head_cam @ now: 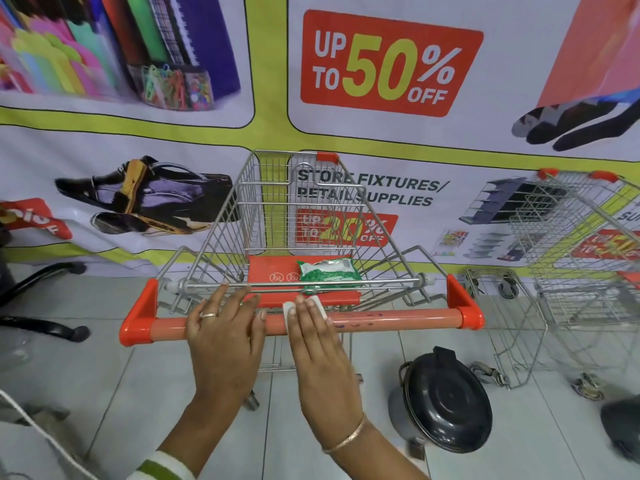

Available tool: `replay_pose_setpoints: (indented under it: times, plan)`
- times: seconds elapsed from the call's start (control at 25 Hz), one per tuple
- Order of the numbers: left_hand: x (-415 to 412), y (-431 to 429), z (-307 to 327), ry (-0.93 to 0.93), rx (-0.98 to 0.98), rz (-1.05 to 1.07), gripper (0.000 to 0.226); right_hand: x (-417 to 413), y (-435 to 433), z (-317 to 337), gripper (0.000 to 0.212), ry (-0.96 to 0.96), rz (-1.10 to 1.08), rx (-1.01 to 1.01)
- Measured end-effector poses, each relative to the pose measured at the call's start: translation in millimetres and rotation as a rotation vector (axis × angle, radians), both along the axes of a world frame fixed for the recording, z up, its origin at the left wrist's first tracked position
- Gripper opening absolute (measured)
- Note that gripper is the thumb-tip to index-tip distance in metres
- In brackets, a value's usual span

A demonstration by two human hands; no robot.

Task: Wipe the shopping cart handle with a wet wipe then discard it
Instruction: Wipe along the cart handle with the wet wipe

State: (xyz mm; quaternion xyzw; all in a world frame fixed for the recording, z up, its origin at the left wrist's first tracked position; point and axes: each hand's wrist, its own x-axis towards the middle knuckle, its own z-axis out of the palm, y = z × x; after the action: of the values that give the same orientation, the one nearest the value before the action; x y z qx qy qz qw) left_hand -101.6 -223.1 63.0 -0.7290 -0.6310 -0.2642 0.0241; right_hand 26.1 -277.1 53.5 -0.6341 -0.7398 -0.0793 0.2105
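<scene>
A wire shopping cart stands in front of me with an orange handle [398,321] running left to right. My left hand [225,327] rests flat on the handle left of centre, fingers spread, a ring on one finger. My right hand [317,337] presses a white wet wipe [288,308] onto the middle of the handle; only the wipe's edges show past my fingertips. Blue pen marks sit on the handle just right of that hand. A green wipes pack [329,273] lies on the cart's orange child seat.
A grey pedal bin with a black lid [446,398] stands on the tiled floor at the lower right. A second wire cart [571,258] stands to the right. An office chair base [45,299] is at the left. A printed sale banner covers the wall behind.
</scene>
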Motion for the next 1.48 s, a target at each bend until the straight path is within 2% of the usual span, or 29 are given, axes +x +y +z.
replay_pose_setpoints:
  times: [0.12, 0.28, 0.36, 0.48, 0.56, 0.68, 0.76, 0.88, 0.96, 1.04, 1.16, 1.24, 1.28, 1.4, 1.48]
  plan:
    - [0, 0, 1, -0.007, -0.007, -0.003, 0.047, 37, -2, 6, 0.066, 0.052, 0.049, 0.006]
    - [4, -1, 1, 0.005, -0.027, -0.01, 0.047, 91, -5, 19, 0.048, 0.189, -0.181, 0.036]
    - [7, -1, 0, 0.009, -0.047, -0.004, 0.046, 67, 9, 24, 0.041, 0.17, -0.132, -0.002]
    - [13, -2, 2, 0.02, -0.053, -0.049, 0.044, 10, 28, 29, 0.023, 0.15, 0.058, -0.007]
    - [21, -4, 3, 0.026, -0.053, -0.082, 0.047, 16, 34, 29, 0.019, 0.169, 0.131, -0.019]
    - [34, -6, 5, 0.031, -0.083, -0.122, 0.066, 79, 22, 31, 0.021, 0.188, 0.015, -0.086]
    - [41, -8, 5, 0.066, -0.109, -0.145, 0.071, 115, 10, 38, 0.032, 0.183, -0.103, -0.15]
    - [42, -9, 4, 0.092, -0.13, -0.15, 0.071, 88, 9, 32, 0.05, 0.115, -0.188, -0.132]
    - [39, -9, 4, 0.09, -0.113, -0.149, 0.07, 54, 12, 24, 0.043, 0.087, -0.069, -0.044]
    - [39, -10, 5, 0.088, -0.103, -0.153, 0.069, 57, 13, 21, 0.043, 0.112, -0.002, -0.01]
    - [43, -10, 6, 0.093, -0.118, -0.148, 0.069, 104, -2, 19, 0.049, 0.152, -0.197, -0.023]
    - [45, -11, 7, 0.097, -0.135, -0.14, 0.068, 110, -6, 18, 0.061, 0.154, -0.293, -0.055]
    - [44, -10, 6, 0.096, -0.137, -0.137, 0.068, 98, -1, 18, 0.062, 0.147, -0.293, -0.051]
    - [39, -9, 4, 0.081, -0.12, -0.146, 0.066, 40, 11, 19, 0.044, 0.105, -0.098, 0.017]
    - [39, -10, 4, 0.085, -0.111, -0.153, 0.066, 42, 8, 16, 0.05, 0.09, -0.028, 0.039]
